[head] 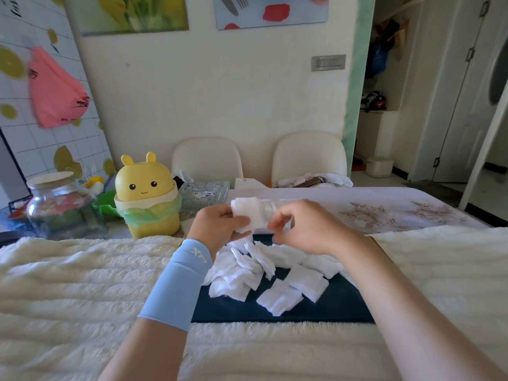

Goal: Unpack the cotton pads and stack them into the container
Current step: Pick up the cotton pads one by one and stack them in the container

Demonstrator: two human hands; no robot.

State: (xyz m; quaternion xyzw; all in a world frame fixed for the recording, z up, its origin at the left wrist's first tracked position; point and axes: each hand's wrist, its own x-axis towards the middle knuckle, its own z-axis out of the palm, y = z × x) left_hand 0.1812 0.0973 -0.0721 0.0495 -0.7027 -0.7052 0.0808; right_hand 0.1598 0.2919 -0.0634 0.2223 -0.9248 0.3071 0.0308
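Gripping a stack of cotton pads [247,214] in the left hand [220,226], fingers closed around it above the middle of the table. Pinching the clear wrapper [270,215] at the stack's right end with the right hand [305,229]. Lying loose in a heap just below, on a dark blue mat [324,306], more pads [264,273]. Sitting to the far left, a yellow bin [148,196] and a glass jar [61,207].

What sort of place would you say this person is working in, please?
Most likely a home dining area: a cloth-covered table with two cream chairs pushed against the wall, a yellow cartoon bin and a glass jar on it, and food-themed pictures above.
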